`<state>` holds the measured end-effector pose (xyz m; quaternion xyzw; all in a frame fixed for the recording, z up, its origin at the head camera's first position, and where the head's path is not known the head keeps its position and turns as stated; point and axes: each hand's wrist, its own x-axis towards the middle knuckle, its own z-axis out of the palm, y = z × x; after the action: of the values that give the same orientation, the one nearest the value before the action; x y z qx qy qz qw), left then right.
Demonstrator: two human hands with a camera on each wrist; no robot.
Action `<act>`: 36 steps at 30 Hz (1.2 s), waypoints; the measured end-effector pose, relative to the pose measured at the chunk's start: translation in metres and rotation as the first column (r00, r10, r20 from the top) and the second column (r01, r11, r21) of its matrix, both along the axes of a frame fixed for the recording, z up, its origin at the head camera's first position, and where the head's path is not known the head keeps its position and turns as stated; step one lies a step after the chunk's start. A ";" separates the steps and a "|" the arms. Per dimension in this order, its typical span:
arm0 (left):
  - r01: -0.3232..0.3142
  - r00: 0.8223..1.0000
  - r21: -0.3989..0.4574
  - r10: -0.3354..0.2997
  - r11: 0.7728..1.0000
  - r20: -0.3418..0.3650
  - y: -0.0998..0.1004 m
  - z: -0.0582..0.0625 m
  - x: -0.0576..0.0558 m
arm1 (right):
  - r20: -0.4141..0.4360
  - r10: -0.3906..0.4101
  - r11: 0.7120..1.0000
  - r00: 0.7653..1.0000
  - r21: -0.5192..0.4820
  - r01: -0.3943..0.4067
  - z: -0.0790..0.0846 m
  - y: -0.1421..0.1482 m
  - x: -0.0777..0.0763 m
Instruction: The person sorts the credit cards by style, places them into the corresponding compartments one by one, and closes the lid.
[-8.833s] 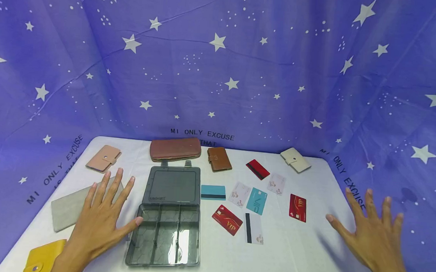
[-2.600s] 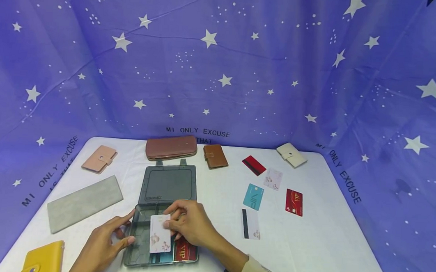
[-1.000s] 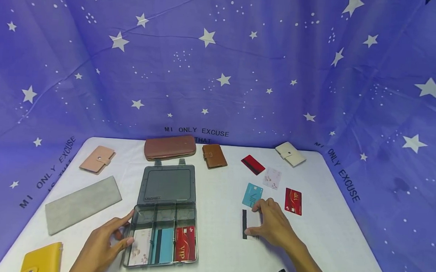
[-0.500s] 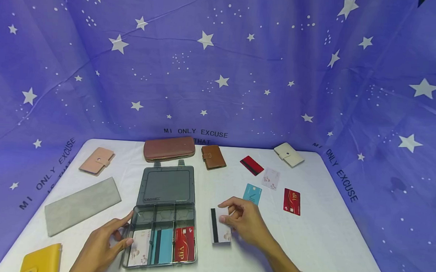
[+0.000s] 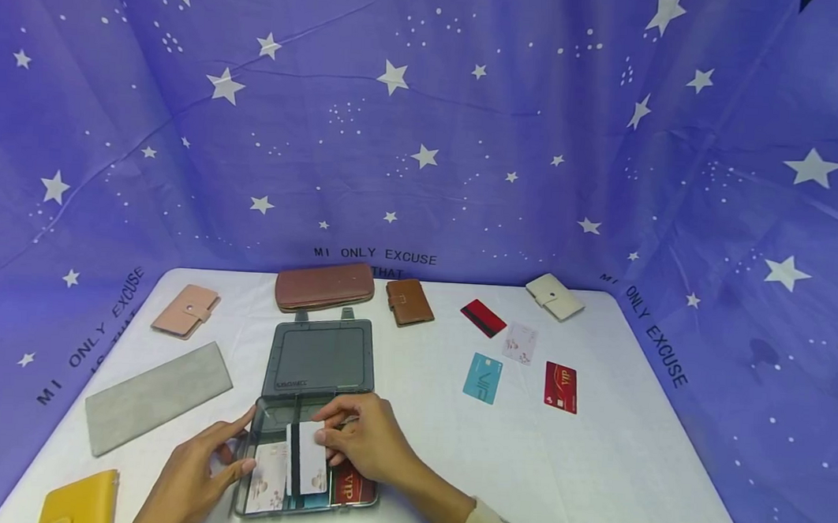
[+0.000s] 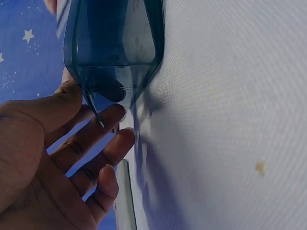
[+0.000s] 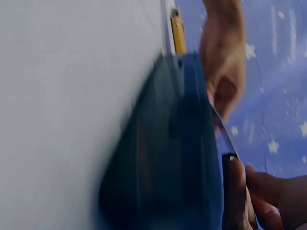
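My right hand (image 5: 370, 437) pinches a white card (image 5: 307, 457) with a black stripe by its right side. It hovers over the middle of a dark clear compartment box (image 5: 309, 511), whose lid (image 5: 323, 355) lies folded back. Inside the box, a white floral card (image 5: 268, 477) is in the left compartment and a red VIP card (image 5: 352, 487) in the right. A blue card (image 5: 317, 499) shows partly beneath the held one. My left hand (image 5: 198, 467) holds the box's left side, thumb and fingers at its wall. In the right wrist view the box (image 7: 163, 143) is blurred.
Right of the box lie a blue VIP card (image 5: 482, 378), a red VIP card (image 5: 561, 387), a floral card (image 5: 520, 343) and a striped red card (image 5: 483, 318). Around them are brown (image 5: 410, 302), maroon (image 5: 325, 287), cream (image 5: 555, 297), pink (image 5: 186, 311), grey (image 5: 159, 398) and yellow (image 5: 81, 500) wallets.
The right hand has lifted the striped white card from the table and carried it left over the box. The left hand stays at the box. Earlier, red, blue and floral cards went into it.
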<state>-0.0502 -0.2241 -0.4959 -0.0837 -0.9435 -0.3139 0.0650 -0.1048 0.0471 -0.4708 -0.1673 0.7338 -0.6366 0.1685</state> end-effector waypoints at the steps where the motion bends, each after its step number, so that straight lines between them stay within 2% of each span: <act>1: 0.000 1.000 0.002 0.000 1.000 -0.002 0.000 0.000 0.000 | -0.002 -0.003 1.000 1.000 0.012 0.003 -0.001 -0.008 0.001; 7: 0.016 0.999 -0.002 -0.016 1.000 -0.031 -0.001 -0.002 0.000 | -0.060 -0.020 0.995 0.998 0.100 0.026 -0.003 -0.045 0.006; 10: 0.012 1.000 -0.001 -0.012 1.000 -0.022 0.000 -0.002 -0.001 | -0.145 -0.018 0.980 0.989 0.191 0.046 -0.005 -0.056 0.008; 12: 0.005 1.000 0.003 -0.005 1.000 -0.010 0.000 -0.001 -0.001 | -0.245 0.007 0.954 0.970 0.294 0.067 -0.007 -0.060 0.008; 14: 0.001 1.000 0.008 -0.001 1.000 0.002 0.000 0.000 -0.001 | -0.340 0.044 0.913 0.939 0.395 0.100 -0.008 -0.062 0.008; 16: 0.002 1.000 0.006 -0.002 1.000 0.007 0.000 0.000 0.000 | -0.407 0.087 0.881 0.909 0.458 0.121 -0.010 -0.062 0.007; 17: 0.002 1.000 0.006 -0.002 1.000 0.009 0.000 0.000 0.000 | -0.428 0.107 0.876 0.897 0.467 0.119 -0.010 -0.061 0.006; 19: 0.000 1.000 0.005 0.000 1.000 0.017 0.000 0.001 0.000 | -0.434 0.133 0.892 0.891 0.444 0.083 -0.009 -0.058 0.004; 22: 0.003 1.000 0.007 -0.003 1.000 0.017 0.000 0.002 0.000 | -0.406 0.150 0.940 0.901 0.341 -0.003 -0.007 -0.047 -0.003; 25: 0.012 1.000 0.022 -0.012 1.000 -0.002 0.000 0.003 0.000 | -0.401 0.150 0.962 0.904 0.271 -0.040 -0.003 -0.031 -0.016; 29: 0.013 1.000 0.031 -0.012 0.999 -0.011 0.000 0.002 0.001 | -0.441 0.123 0.965 0.889 0.261 -0.005 -0.001 -0.004 -0.042; 36: 0.006 1.000 0.032 -0.006 0.999 -0.011 0.000 0.001 0.001 | -0.389 0.031 0.968 0.921 0.242 0.069 0.001 0.047 -0.084</act>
<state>-0.0489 -0.2244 -0.4952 -0.0872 -0.9378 -0.3285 0.0704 -0.1890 0.0944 -0.4698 -0.2608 0.8287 -0.4942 0.0326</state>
